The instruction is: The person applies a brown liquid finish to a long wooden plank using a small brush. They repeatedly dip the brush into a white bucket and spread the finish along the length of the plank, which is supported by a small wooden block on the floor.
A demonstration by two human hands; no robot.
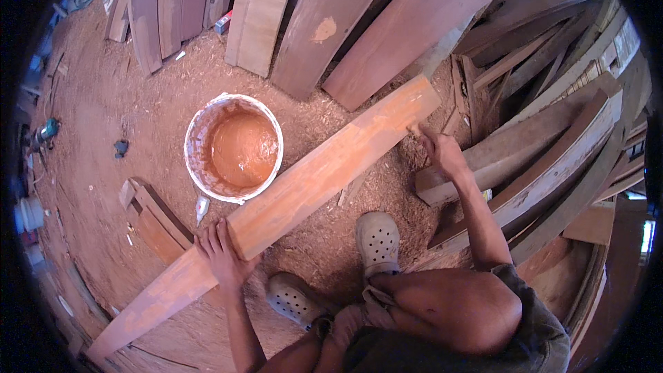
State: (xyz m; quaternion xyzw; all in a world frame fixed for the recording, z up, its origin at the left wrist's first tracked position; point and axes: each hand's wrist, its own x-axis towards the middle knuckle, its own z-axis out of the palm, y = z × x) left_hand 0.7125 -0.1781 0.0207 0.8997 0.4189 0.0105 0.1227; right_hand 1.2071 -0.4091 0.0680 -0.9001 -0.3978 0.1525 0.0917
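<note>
A long wooden board (331, 159) slants across the view from lower left to upper right, its face smeared unevenly with orange-brown paste. My left hand (226, 254) lies across its lower part, fingers spread over the face and thumb at the near edge, steadying it. Close to the board's upper right end, my right hand (444, 154) is closed with its fingertips at the near edge; what they hold, if anything, is too small to make out. Beyond the board stands a white bucket (192, 159) containing wet orange-brown paste (245, 148).
Planks (259, 14) lean in a row at the back. Curved timbers (545, 159) are piled on the right. A small white bottle (202, 208) and wood offcuts (155, 224) lie near the bucket. Shavings cover the floor around my clogs (378, 238).
</note>
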